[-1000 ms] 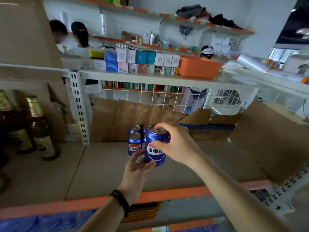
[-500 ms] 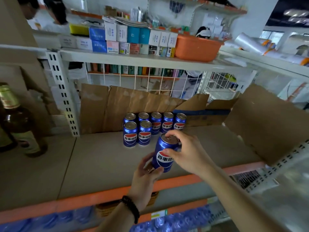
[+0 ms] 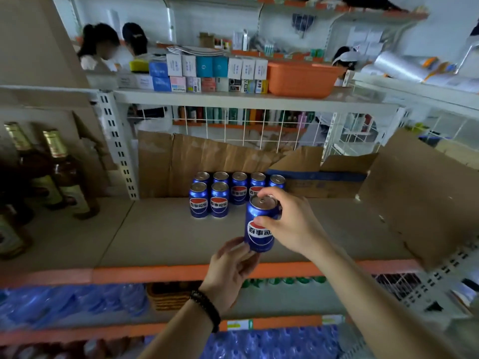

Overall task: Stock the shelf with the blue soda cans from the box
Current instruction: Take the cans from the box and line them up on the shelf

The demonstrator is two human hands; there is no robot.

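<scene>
Just in front of the stocked cans (image 3: 210,203), off to the right of their two-can front row: one more blue can (image 3: 260,229), upright, label facing out, not yet down on the shelf (image 3: 160,239). Held by both hands. Right hand (image 3: 293,226) wrapped around the upper half with fingertips over the rim, left hand (image 3: 228,275) cupped under the base with fingers curled against the bottom edge (dark bead bracelet on that wrist, fwiw).

Compared with half a second back: carried a bit deeper, from over the orange front lip (image 3: 155,274) to over bare board, nearer the stocked cans. Same two-handed hold throughout, no release. Stocked cans untouched, five at the back and two in front, same count as before.

Meaning for the task, best guess: mid-placement, with the third front-row slot open right beside the second front can, so probably headed there. Needs a short push in and to the left, then a set-down with the left hand slid out from under first. Main risk: bumping a neighbour and toppling it. Plenty of stocking left, judging by the bare shelf right of the stocked cans. Lots of cardboard behind and right of them too, no telling the source box from the rest.
</scene>
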